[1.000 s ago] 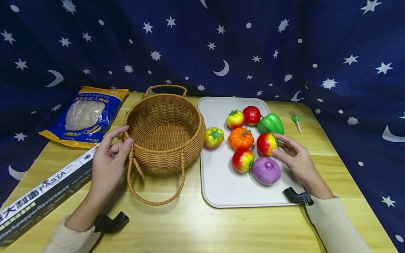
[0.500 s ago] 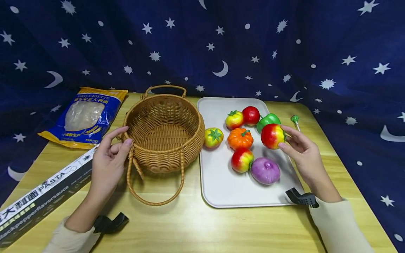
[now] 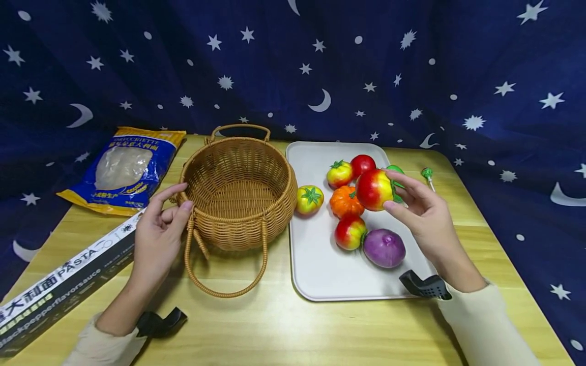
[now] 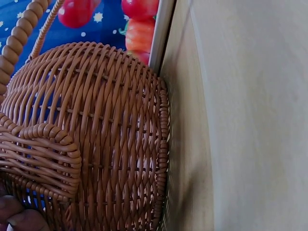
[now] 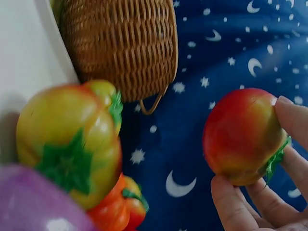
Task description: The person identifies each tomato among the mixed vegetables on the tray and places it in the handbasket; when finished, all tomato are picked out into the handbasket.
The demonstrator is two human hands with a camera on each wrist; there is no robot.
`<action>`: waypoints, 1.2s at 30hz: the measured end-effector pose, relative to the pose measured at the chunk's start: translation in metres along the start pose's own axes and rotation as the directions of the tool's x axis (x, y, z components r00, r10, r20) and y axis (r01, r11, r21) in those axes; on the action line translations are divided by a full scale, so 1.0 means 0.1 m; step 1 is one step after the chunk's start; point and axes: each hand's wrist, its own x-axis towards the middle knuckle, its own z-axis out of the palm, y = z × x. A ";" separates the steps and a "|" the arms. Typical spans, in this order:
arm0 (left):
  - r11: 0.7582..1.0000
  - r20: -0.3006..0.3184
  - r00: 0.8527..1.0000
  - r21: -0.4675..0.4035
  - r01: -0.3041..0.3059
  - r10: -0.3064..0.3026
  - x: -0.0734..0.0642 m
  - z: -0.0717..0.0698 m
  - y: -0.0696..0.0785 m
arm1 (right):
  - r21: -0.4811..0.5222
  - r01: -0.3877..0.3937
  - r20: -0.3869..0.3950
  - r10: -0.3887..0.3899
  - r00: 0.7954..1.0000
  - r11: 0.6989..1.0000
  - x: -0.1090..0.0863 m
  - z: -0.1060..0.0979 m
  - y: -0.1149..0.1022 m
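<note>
My right hand [image 3: 423, 218] pinches a red and yellow toy tomato [image 3: 374, 190] by its leafy end, between thumb and fingers. In the right wrist view this tomato [image 5: 243, 137] hangs in the air, well apart from the others. My left hand [image 3: 160, 223] holds the near left rim of a round wicker basket [image 3: 233, 230], index finger over the edge and thumb outside. Nothing lies inside the basket, and its front handle hangs down. On the white tray [image 3: 320, 277] sit more tomatoes [image 3: 350, 232], an orange pumpkin [image 3: 345, 202], a purple onion [image 3: 384, 248] and a partly hidden green bell pepper [image 3: 396, 170].
At the left lie a blue and yellow orecchiette bag [image 3: 123, 168] and a long pasta box [image 3: 68, 279], which my left forearm overlaps. A green lollipop [image 3: 428, 175] lies right of the tray. A starry blue curtain [image 3: 256, 61] hangs behind the table.
My right hand has lifted the tomato off the tray beside the onion, and has since carried it leftward over the pumpkin's right side. My left hand and the basket stay put.
</note>
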 end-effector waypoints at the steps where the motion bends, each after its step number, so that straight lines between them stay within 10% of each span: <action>1: 1.000 -0.002 1.000 0.003 0.002 -0.002 0.00 0.00 0.00 | -0.004 0.002 0.003 -0.002 1.000 1.000 -0.01 0.02 -0.03; 36: 0.999 0.007 0.999 -0.013 0.033 -0.033 -0.01 0.00 0.01 | 0.234 0.126 0.160 -0.166 0.973 0.964 0.29 1.31 -0.25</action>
